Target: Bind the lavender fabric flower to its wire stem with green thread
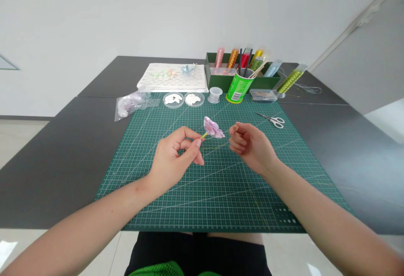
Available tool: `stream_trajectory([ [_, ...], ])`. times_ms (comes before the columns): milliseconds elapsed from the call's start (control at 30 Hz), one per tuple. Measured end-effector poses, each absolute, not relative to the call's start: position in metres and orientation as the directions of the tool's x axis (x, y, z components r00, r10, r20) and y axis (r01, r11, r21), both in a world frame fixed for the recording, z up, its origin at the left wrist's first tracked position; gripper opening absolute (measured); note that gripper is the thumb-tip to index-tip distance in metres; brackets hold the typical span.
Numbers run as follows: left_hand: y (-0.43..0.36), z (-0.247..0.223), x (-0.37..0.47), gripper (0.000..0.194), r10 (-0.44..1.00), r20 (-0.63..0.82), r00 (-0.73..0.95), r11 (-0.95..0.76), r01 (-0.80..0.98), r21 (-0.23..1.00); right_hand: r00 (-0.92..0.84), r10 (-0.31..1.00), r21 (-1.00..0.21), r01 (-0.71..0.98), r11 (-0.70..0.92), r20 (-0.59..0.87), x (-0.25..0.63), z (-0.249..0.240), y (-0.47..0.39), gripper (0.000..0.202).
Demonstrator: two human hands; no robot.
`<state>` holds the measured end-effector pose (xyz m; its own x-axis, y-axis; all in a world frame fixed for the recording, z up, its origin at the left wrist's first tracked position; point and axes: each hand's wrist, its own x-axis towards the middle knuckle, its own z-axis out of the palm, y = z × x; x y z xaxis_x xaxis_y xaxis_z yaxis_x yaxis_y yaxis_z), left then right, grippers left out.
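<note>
My left hand point(176, 152) pinches the short yellow-green stem of a pale purple artificial flower point(213, 128) between thumb and fingers. The flower tilts to the right, its petals facing my right hand point(251, 143). That hand is closed, fingers curled and thumb against the index finger, a small gap away from the petals. Whatever it may hold is too small to make out. Beneath both hands lies a green cutting mat point(202, 196) with a white grid. A thin yellowish strand shows faintly on the mat below my right hand.
Small scissors point(275, 120) lie on the mat at right. Along the back stand two dishes of white pieces point(173, 99), a clear spool point(215, 95), a green can point(237, 88) of sticks and a dark green box point(221, 83) of coloured rolls. A plastic bag point(130, 103) lies left.
</note>
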<state>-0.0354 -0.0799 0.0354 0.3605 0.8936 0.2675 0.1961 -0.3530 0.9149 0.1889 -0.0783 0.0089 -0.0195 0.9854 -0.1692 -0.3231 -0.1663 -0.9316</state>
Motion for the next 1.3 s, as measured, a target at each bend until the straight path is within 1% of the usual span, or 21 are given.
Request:
stream_trajectory([
  [33, -0.080, 0.035, -0.036, 0.013, 0.891, 0.276, 0.360, -0.362, 0.198, 0.911, 0.072, 0.986, -0.955, -0.266, -0.129, -0.153, 0.189, 0.007, -0.077, 0.023],
  [67, -0.080, 0.035, -0.036, 0.013, 0.889, 0.282, 0.361, -0.370, 0.201, 0.907, 0.176, 0.979, -0.981, -0.183, -0.071, -0.103, 0.189, 0.006, -0.077, 0.019],
  [133, -0.080, 0.035, -0.037, 0.013, 0.885, 0.290, 0.363, -0.380, 0.207, 0.902, 0.341, 0.937, -0.997, 0.043, 0.068, 0.079, 0.188, 0.004, -0.078, 0.012],
  [167, -0.080, 0.035, -0.037, 0.013, 0.885, 0.291, 0.364, -0.382, 0.210, 0.900, 0.371, 0.912, -0.980, 0.156, 0.126, 0.176, 0.187, 0.004, -0.079, 0.015],
  [200, -0.081, 0.035, -0.038, 0.013, 0.886, 0.290, 0.363, -0.382, 0.214, 0.899, 0.368, 0.893, -0.953, 0.247, 0.173, 0.258, 0.186, 0.005, -0.081, 0.022],
  [267, -0.081, 0.035, -0.037, 0.013, 0.887, 0.287, 0.362, -0.381, 0.225, 0.897, 0.292, 0.888, -0.904, 0.351, 0.245, 0.355, 0.184, 0.007, -0.085, 0.034],
  [333, -0.081, 0.035, -0.037, 0.013, 0.889, 0.282, 0.362, -0.380, 0.236, 0.894, 0.146, 0.924, -0.899, 0.329, 0.291, 0.353, 0.181, 0.010, -0.089, 0.034],
  [400, -0.081, 0.034, -0.036, 0.012, 0.890, 0.279, 0.360, -0.377, 0.240, 0.894, -0.059, 0.961, -0.944, 0.178, 0.276, 0.270, 0.177, 0.011, -0.093, 0.025],
  [433, -0.081, 0.034, -0.036, 0.012, 0.892, 0.273, 0.359, -0.370, 0.238, 0.898, -0.168, 0.962, -0.971, 0.071, 0.230, 0.216, 0.174, 0.010, -0.095, 0.023],
  [500, -0.080, 0.033, -0.036, 0.012, 0.899, 0.256, 0.354, -0.350, 0.233, 0.907, -0.342, 0.930, -0.987, -0.130, 0.097, 0.136, 0.170, 0.009, -0.098, 0.025],
  [567, -0.078, 0.032, -0.036, 0.014, 0.908, 0.237, 0.347, -0.329, 0.239, 0.913, -0.431, 0.896, -0.970, -0.243, -0.002, 0.107, 0.167, 0.008, -0.102, 0.029],
  [600, -0.078, 0.031, -0.036, 0.014, 0.911, 0.230, 0.341, -0.324, 0.249, 0.913, -0.440, 0.892, -0.967, -0.256, -0.013, 0.104, 0.166, 0.009, -0.104, 0.030],
  [667, -0.077, 0.030, -0.036, 0.015, 0.916, 0.227, 0.332, -0.323, 0.270, 0.907, -0.392, 0.911, -0.978, -0.203, 0.051, 0.129, 0.165, 0.013, -0.107, 0.027],
  [767, -0.075, 0.029, -0.036, 0.015, 0.916, 0.223, 0.334, -0.322, 0.282, 0.904, -0.291, 0.932, -0.974, -0.004, 0.227, 0.218, 0.166, 0.021, -0.112, 0.020],
  [867, -0.074, 0.027, -0.036, 0.015, 0.912, 0.213, 0.350, -0.323, 0.296, 0.899, -0.314, 0.903, -0.930, 0.125, 0.344, 0.292, 0.168, 0.028, -0.114, 0.017],
  [933, -0.072, 0.025, -0.037, 0.015, 0.910, 0.197, 0.366, -0.325, 0.330, 0.886, -0.358, 0.868, -0.899, 0.139, 0.414, 0.344, 0.170, 0.031, -0.116, 0.015],
  [1067, -0.068, 0.021, -0.036, 0.018, 0.888, 0.133, 0.440, -0.341, 0.436, 0.833, -0.414, 0.785, -0.835, 0.098, 0.541, 0.460, 0.176, 0.035, -0.120, 0.016],
  [1167, -0.069, 0.020, -0.035, 0.016, 0.832, 0.098, 0.546, -0.409, 0.485, 0.773, -0.372, 0.790, -0.830, 0.081, 0.551, 0.488, 0.180, 0.041, -0.122, 0.017],
  [1233, -0.072, 0.018, -0.035, 0.015, 0.776, 0.084, 0.625, -0.471, 0.487, 0.735, -0.307, 0.824, -0.849, 0.086, 0.522, 0.476, 0.182, 0.045, -0.122, 0.017],
  [1300, -0.075, 0.015, -0.034, 0.014, 0.713, 0.082, 0.697, -0.540, 0.471, 0.698, -0.226, 0.865, -0.867, 0.128, 0.482, 0.447, 0.183, 0.048, -0.120, 0.017],
])
